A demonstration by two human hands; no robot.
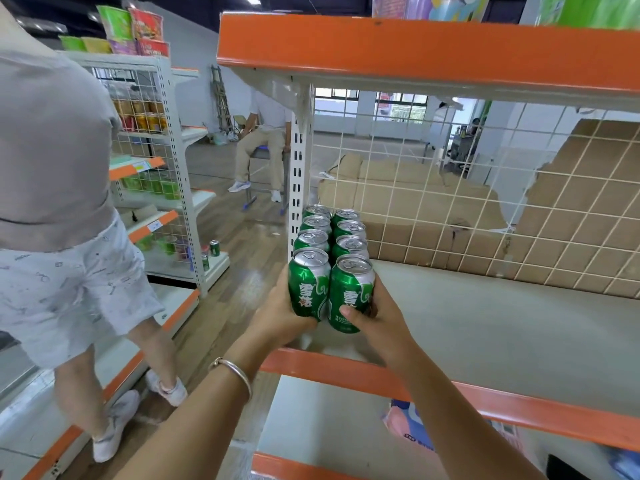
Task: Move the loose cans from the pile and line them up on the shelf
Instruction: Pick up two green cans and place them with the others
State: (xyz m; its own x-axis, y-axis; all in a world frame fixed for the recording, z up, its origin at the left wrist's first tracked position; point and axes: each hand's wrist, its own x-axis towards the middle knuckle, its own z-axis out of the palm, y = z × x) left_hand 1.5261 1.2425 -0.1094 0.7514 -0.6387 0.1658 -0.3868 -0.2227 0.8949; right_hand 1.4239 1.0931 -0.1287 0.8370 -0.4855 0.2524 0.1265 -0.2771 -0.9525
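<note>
Several green cans stand in two rows at the left end of the grey shelf [485, 327], running back toward the wire mesh. My left hand [277, 317] grips the front left can [308, 282] from its left side. My right hand [377, 317] grips the front right can [349, 292], thumb across its label. Both front cans are upright and touch each other near the shelf's orange front edge [381, 379]. Behind them the rear cans [332, 230] stand in pairs. The pile of loose cans is out of view.
A person in a grey shirt and white shorts [62, 237] stands close on my left. Another person [263, 147] sits in the aisle behind. A second shelving unit [162, 168] holds snacks and cans. Cardboard [450, 216] lies behind the mesh. The shelf's right part is bare.
</note>
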